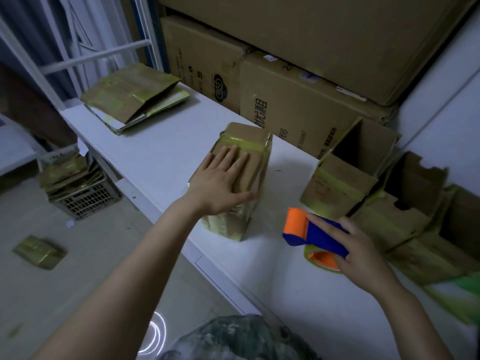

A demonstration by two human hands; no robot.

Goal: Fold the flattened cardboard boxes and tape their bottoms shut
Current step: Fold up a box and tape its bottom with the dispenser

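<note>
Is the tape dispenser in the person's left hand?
No, the right hand grips the tape dispenser; the left hand lies flat on the box.

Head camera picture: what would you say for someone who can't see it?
A person's left hand presses flat on a folded cardboard box on a white table, while the right hand holds a blue and orange tape dispenser.

Single wide-angle view from the wearer's head, facing forward and steeply down, close above the long white tabletop.
</note>
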